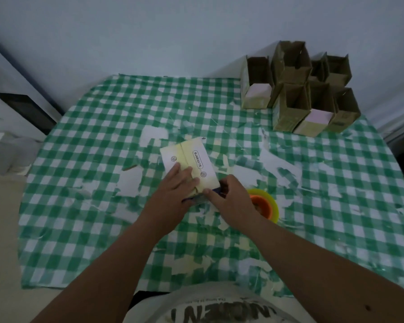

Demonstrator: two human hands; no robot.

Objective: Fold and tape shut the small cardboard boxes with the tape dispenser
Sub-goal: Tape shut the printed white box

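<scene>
Left hand (182,180) lies flat, fingers straight, pressing the flaps of the box (189,163) down along the centre seam, likely so they stay closed for taping. Right hand (229,194) curls round the tape dispenser (261,205) at the box's near edge, seemingly to start a strip there. Checked tablecloth (103,206), scarred with torn tape patches, carries everything. Open boxes (299,94) cluster at the far right corner, clear of the work. Box sits mid-table.

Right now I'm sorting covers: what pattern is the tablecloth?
Green-and-white checks, patchy and worn, on the tablecloth; seen in the head view.
</scene>
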